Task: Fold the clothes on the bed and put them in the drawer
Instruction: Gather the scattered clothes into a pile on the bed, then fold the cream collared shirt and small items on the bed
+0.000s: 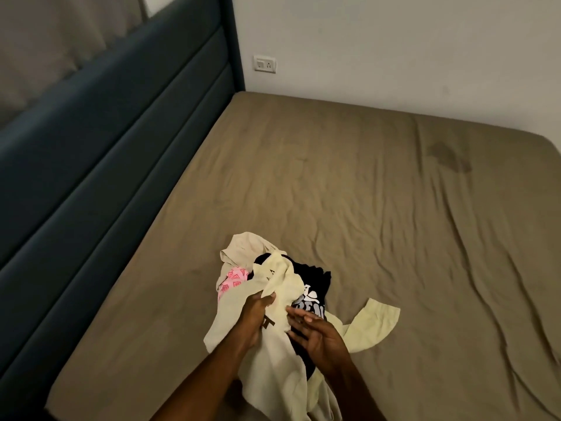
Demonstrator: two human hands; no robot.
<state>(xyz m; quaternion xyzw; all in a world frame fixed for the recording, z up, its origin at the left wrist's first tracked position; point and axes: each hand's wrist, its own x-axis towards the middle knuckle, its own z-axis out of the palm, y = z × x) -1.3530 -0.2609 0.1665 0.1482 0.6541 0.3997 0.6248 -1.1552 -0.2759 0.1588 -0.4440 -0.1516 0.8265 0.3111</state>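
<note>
Left hand grips a pale yellow garment, fingers curled round a bunched fold of it, thumb side up. Dark print on the fabric just under the hand, partly covered, looks like a block letter "T"; the rest can't be read. Right hand sits just beside the left, fingers straight and spread, palm toward the cloth, fingertips touching or nearly touching the yellow fabric; not curled on anything.

The yellow garment drapes from the grip down toward the camera and off the near bed edge. One sleeve of it lies flat on the sheet to the right of the right hand.

Under and just beyond the hands: black T-shirt with white graphic print, letters partly hidden, reads something like "REN". Left of the grip and a bit beyond it, pink patterned garment with white geometric shapes. Beyond that, a crumpled beige garment tops the far side of the pile. All pieces touch, unfolded, in one heap near the front edge of the bed.

Surface: olive-brown fitted sheet, wrinkled, darker stain far right of the hands. Dark teal padded headboard runs along the left. White wall beyond, white switch-and-socket plate near the headboard corner. Grey curtain upper left. Drawer not in view.
</note>
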